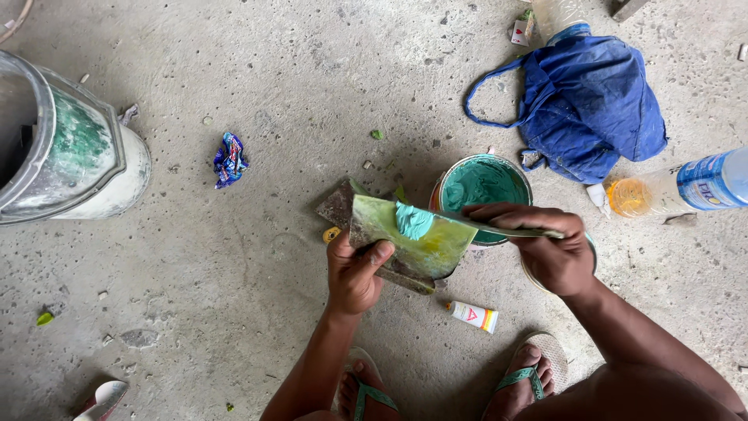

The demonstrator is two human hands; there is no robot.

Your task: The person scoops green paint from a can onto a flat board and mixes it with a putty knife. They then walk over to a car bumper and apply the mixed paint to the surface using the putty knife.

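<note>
My left hand (355,270) grips a flat, paint-stained green board (405,242) by its lower left edge, thumb on top. A blob of teal putty (412,221) sits near the board's upper edge. My right hand (545,245) holds a thin flat scraper blade (499,228) that lies across the board's right side, its edge reaching the putty. Just behind the board stands an open round can of teal putty (485,184). A second grey board (338,204) lies on the floor under the held one.
Concrete floor all around. A large paint-smeared white bucket (70,156) lies at the left edge. A blue cloth bag (588,105) and a plastic bottle with yellow liquid (678,187) are at the right. A small white tube (472,315) lies near my sandalled feet (522,382). A crumpled wrapper (230,160) lies left of centre.
</note>
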